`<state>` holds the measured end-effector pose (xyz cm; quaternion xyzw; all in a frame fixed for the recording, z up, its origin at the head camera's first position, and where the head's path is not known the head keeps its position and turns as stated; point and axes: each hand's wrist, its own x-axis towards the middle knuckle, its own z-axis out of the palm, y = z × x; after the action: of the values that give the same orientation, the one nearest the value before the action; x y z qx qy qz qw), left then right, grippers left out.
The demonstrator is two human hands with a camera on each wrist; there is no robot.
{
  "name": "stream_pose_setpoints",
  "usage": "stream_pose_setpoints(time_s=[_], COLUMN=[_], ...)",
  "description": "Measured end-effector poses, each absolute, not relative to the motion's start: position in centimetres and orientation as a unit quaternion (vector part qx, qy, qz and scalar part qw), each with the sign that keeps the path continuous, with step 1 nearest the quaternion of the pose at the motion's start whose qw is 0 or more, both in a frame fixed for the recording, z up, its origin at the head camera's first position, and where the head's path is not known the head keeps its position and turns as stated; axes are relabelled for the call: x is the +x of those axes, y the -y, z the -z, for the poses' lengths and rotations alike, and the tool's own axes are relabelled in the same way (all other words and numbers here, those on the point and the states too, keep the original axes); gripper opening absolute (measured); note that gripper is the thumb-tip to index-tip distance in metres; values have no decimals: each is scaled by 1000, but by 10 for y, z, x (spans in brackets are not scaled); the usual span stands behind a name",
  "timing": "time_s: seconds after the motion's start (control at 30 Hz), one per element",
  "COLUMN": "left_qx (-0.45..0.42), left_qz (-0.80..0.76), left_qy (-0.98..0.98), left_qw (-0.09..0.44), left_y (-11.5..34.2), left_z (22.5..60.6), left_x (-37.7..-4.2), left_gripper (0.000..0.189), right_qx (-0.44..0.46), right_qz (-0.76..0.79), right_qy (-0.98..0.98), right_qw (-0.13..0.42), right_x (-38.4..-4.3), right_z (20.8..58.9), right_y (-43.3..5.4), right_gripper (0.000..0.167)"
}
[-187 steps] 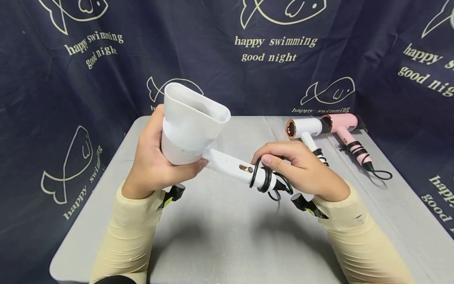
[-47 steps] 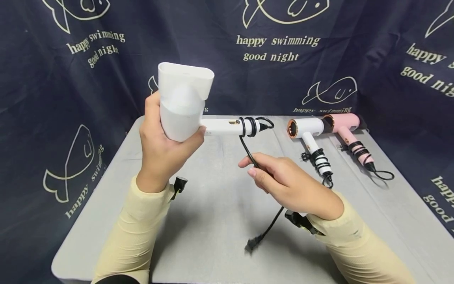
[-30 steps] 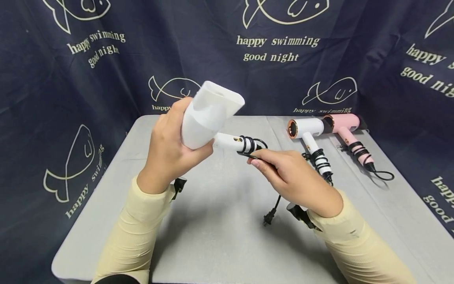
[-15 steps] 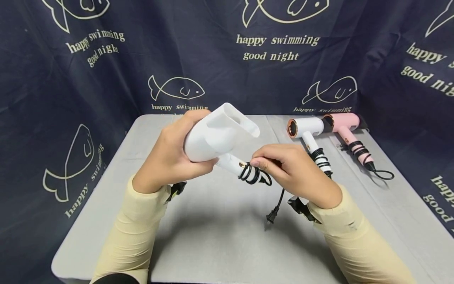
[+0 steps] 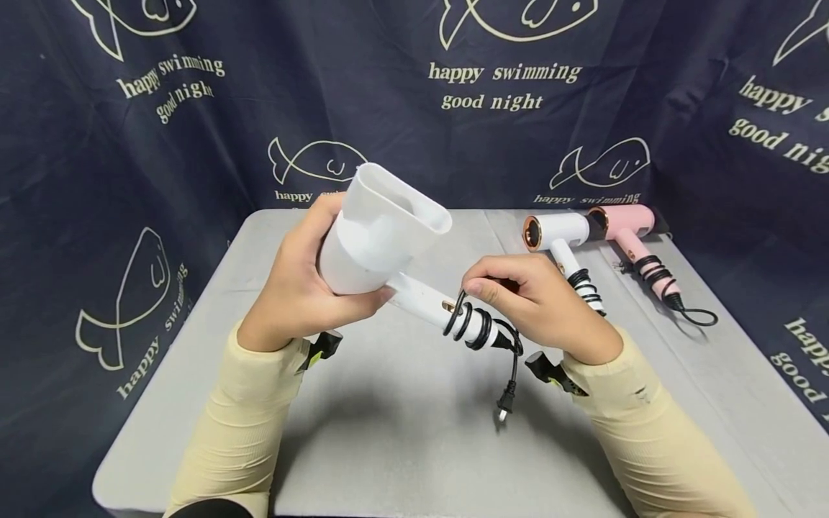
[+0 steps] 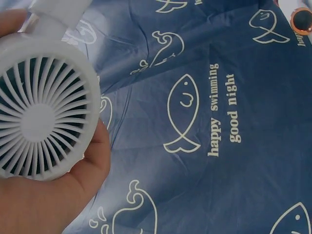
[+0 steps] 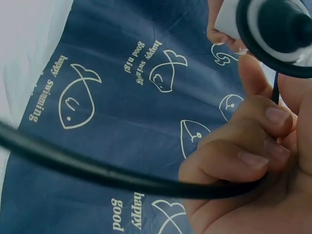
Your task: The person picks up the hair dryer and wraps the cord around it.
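Observation:
My left hand (image 5: 298, 288) grips a white hair dryer (image 5: 359, 248) round its barrel, in the air over the table. Its wide flat nozzle points up, and the handle slants down to the right. Several turns of black power cord (image 5: 484, 327) circle the handle's lower end. Just beyond that end, my right hand (image 5: 540, 306) pinches the cord between thumb and forefinger. Its two-pin plug (image 5: 506, 401) dangles below. The left wrist view shows the dryer's round vented grille (image 6: 39, 122). In the right wrist view the cord (image 7: 112, 178) runs into the curled fingers.
A second white hair dryer (image 5: 562, 230) and a pink hair dryer (image 5: 628, 223) lie at the back right of the grey table (image 5: 388, 446), cords wound on their handles. A dark blue curtain (image 5: 414, 129) with fish prints hangs behind the table and along its sides.
The handle has swung from level to slanting down right. My right hand has carried the cord from below the handle up over it, adding to the coils. The hanging plug has risen.

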<state>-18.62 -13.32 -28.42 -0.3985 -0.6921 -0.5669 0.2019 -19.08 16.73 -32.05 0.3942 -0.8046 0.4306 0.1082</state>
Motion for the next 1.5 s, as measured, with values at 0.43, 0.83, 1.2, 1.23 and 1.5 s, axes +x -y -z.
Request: stream_pose_setpoints(time_s=[0.43,0.83,1.2,1.23,1.5], left_qx=[-376,-374,-349,-349,-348], left_qz=[609,652,680,683,694], left_qy=[664,618,594,591,576], left_qw=[218,229,251,250,256], left_y=[133,130,128,128,127], left_z=[281,282,277,276,277], left_x=[-182,-184,-181,-181,-180], left_gripper=[77,78,78,77,74], right_qx=[412,380,457,453,410], right_qz=[-527,-554,-544,-537,-525], right_qy=[740,732,703,712,746], right_qw=[-73,-115,-29,-19,-5], right_x=[-186,-183,-191,-191,-187], right_z=[319,319,332,332,330], right_y=[-165,-160,-156,-155,-154], right_gripper=[32,37,26,24,23])
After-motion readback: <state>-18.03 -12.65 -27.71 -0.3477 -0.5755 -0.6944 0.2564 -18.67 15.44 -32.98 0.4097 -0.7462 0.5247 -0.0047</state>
